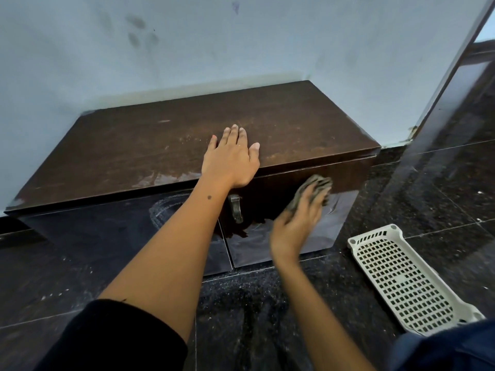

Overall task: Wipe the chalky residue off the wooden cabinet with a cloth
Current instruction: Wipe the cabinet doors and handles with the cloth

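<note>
Low dark wooden cabinet (160, 145) stands on a black polished floor (442, 183) against a pale blue wall (241, 44). Its top carries pale chalky residue (163, 179), heaviest along the front edge left of centre, with fainter streaks across the middle.

Left hand (232, 156) lies flat on the cabinet top near the front edge, fingers straight and slightly spread; the grip is wide and holds nothing.

Right hand (297, 223), blurred, presses a crumpled grey cloth (314, 192) against the upper part of the right-hand door front; the grip is closed around the cloth. The door face around it shows wet, glossy smears. A metal handle (235, 207) hangs between the two doors, just below the left wrist.

A cream perforated plastic tray (407, 279) lies on the floor to the right of the cabinet, apart from it.
</note>
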`<state>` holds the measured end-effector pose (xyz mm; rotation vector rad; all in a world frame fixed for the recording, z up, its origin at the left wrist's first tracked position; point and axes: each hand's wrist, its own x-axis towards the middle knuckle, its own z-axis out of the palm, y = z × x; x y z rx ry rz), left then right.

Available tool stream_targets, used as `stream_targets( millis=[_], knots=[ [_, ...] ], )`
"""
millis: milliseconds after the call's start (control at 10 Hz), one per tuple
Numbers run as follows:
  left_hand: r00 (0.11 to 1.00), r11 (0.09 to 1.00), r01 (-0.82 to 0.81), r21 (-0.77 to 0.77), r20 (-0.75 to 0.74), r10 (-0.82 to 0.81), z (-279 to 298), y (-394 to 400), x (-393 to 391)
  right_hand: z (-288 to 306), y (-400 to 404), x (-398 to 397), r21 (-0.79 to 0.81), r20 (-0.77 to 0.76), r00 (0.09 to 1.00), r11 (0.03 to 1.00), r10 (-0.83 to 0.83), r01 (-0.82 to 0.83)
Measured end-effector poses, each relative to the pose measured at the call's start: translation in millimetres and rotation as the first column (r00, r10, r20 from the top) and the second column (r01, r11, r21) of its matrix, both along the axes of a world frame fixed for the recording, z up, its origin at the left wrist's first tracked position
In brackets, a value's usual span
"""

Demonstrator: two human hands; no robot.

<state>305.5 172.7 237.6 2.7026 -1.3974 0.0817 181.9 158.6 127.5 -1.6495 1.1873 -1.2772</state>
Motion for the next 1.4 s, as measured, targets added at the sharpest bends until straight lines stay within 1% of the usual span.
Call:
stream_targets(
  millis=[100,200,300,400,500,600,700,800,900,1000,1100,1300,1400],
  knots=[
    [1.000,1.000,0.003,-0.002,-0.016,-0.003,1,1,0,-17,2,-3,0.048,-0.006,0.998,0.997,0.063,-0.063],
    [1.000,1.000,0.004,-0.011,-0.013,-0.004,1,1,-1,-21,-44,-22,0.180,-0.031,0.999,0.983,-0.022,0.027],
    [1.000,1.000,-0.002,-0.003,-0.004,0.002,1,0,-2,-20,-67,-35,0.305,-0.079,0.994,0.947,-0.076,0.097],
    [1.000,1.000,-0.008,0.005,0.002,0.008,1,-2,-2,-17,-36,-15,0.232,-0.042,0.999,0.972,-0.030,0.039],
    [1.000,1.000,-0.006,0.003,-0.005,0.006,1,-1,-1,-15,17,13,0.228,0.055,0.992,0.966,0.109,-0.119],
    [1.000,1.000,-0.003,-0.001,-0.018,0.003,1,2,0,-19,19,17,0.319,0.129,0.984,0.935,0.119,-0.155],
    [1.000,1.000,0.003,-0.004,-0.021,-0.003,1,1,-1,-25,-30,-2,0.492,0.159,0.987,0.868,-0.020,-0.062],
    [1.000,1.000,-0.006,0.001,-0.003,0.006,2,0,-2,-30,-60,-21,0.541,0.100,0.990,0.840,-0.098,0.028],
    [1.000,1.000,-0.009,0.001,0.007,0.009,1,-1,-2,-29,-38,-11,0.483,0.050,0.998,0.876,-0.045,0.016],
    [1.000,1.000,-0.008,0.003,0.001,0.008,1,-1,-1,-23,17,18,0.414,0.097,0.988,0.898,0.122,-0.151],
    [1.000,1.000,-0.008,-0.001,-0.008,0.008,1,1,0,-25,37,25,0.406,0.187,0.967,0.883,0.174,-0.237],
    [1.000,1.000,-0.014,-0.001,0.001,0.014,1,0,-2,-48,-47,-16,0.600,0.174,0.983,0.798,-0.058,-0.059],
    [1.000,1.000,-0.013,-0.004,0.009,0.013,0,-2,-2,-37,-45,-14,0.469,0.113,0.991,0.883,-0.077,0.015]
  ],
)
